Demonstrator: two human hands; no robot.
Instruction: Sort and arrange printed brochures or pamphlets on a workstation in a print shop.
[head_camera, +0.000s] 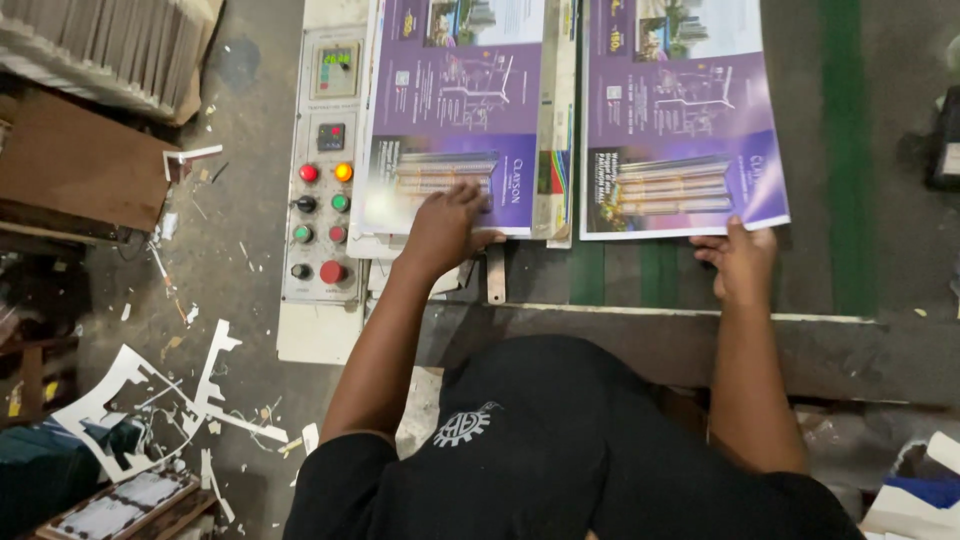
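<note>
Head view, left hand: the left hand (445, 228) lies flat with fingers spread on the near edge of the left purple sheet (455, 120), pressing it down.
Head view, right hand: the right hand (742, 262) pinches the near edge of the right purple sheet (680, 130), thumb on top.
Where the sheets are: side by side on the machine table (700, 275), just apart.
What could go wrong: the pinched sheet could bend or crease; the left sheet could slide crooked under the push.
Count: two sheets, two hands, one control panel (322, 170), seven round buttons and knobs, many paper scraps (150, 400) on the floor.
</note>
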